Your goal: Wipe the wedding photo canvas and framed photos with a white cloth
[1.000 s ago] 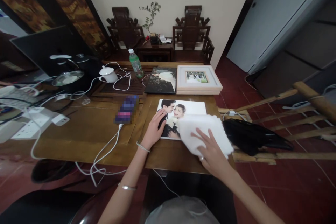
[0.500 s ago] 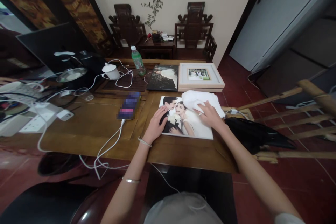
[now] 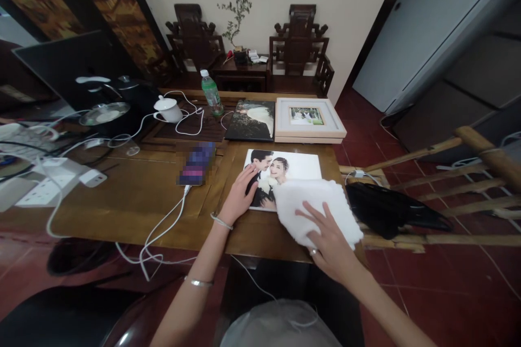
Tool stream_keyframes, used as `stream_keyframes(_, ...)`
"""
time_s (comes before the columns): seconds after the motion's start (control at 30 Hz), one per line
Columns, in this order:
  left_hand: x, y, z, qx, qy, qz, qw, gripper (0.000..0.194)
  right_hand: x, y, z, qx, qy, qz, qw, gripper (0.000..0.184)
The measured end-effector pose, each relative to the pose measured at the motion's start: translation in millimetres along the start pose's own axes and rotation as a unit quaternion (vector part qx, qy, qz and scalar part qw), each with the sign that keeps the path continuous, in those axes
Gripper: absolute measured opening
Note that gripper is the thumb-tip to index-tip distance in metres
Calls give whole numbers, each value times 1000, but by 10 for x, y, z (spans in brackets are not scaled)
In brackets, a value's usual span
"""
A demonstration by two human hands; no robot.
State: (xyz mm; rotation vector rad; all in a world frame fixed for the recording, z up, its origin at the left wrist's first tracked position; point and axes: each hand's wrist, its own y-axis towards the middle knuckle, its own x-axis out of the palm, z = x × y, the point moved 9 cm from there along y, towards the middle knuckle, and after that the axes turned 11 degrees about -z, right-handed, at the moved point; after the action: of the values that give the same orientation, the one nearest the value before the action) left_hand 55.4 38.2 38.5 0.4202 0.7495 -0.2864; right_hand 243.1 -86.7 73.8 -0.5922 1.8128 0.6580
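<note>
A flat photo panel (image 3: 303, 165) of a couple in wedding clothes lies face up near the table's front edge. On its left edge rests my left hand (image 3: 241, 192), flat and open, fingers pointing away from me. A thick white cloth (image 3: 337, 200) covers the panel's lower right part and reaches over the table's edge. My right hand (image 3: 329, 238) has hold of the cloth from above, its fingers partly spread and pressing into it. The panel's lower right corner is hidden under the cloth.
Behind the panel lie a dark photo panel (image 3: 251, 122) and a pale framed picture (image 3: 311, 133). Leftward are a phone (image 3: 197, 164) on a white cable, a green-labelled bottle (image 3: 211, 95), a lidded white cup (image 3: 169, 111) and a power strip (image 3: 49, 181). A black bag (image 3: 378, 209) sits at right.
My right hand has drawn the cloth from the panel's upper right corner down toward me, baring the top right and covering the lower right. My left hand stays on the left edge.
</note>
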Motion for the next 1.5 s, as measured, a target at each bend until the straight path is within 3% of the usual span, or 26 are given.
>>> stream_keyframes(0.13,-13,1,15,1,-1,0,1000,39,-20,37,121,-9,-6,-8,1000,28)
stream_keyframes(0.37,-35,6,25,4,1,6,1000,38,-134,698,1024,87,-30,16,996,27)
stream_keyframes(0.47,-40,5,24,4,-3,7,1000,38,-159,924,1231,107,-33,25,993,32)
stream_keyframes(0.63,-29,4,23,10,-1,6,1000,38,-87,860,1108,119,-42,34,991,34)
stream_keyframes(0.87,-9,0,11,2,3,-1,1000,39,23,218,219,40,-12,7,999,34)
stream_keyframes(1.0,-20,4,48,-2,0,-7,1000,39,12,60,0,7,3,-13,1000,30)
stream_keyframes(1.1,-32,6,53,-4,-1,-7,1000,39,-15,173,186,8,1,-14,1000,32)
stream_keyframes(1.33,-24,1,10,4,1,2,1000,38,-106,844,1107,99,-36,5,994,33)
stream_keyframes(1.4,-24,0,5,3,0,4,1000,38,-120,972,1234,111,-38,8,993,36)
stream_keyframes(1.5,-20,1,9,1,0,3,1000,38,-109,990,1235,120,-42,16,992,36)
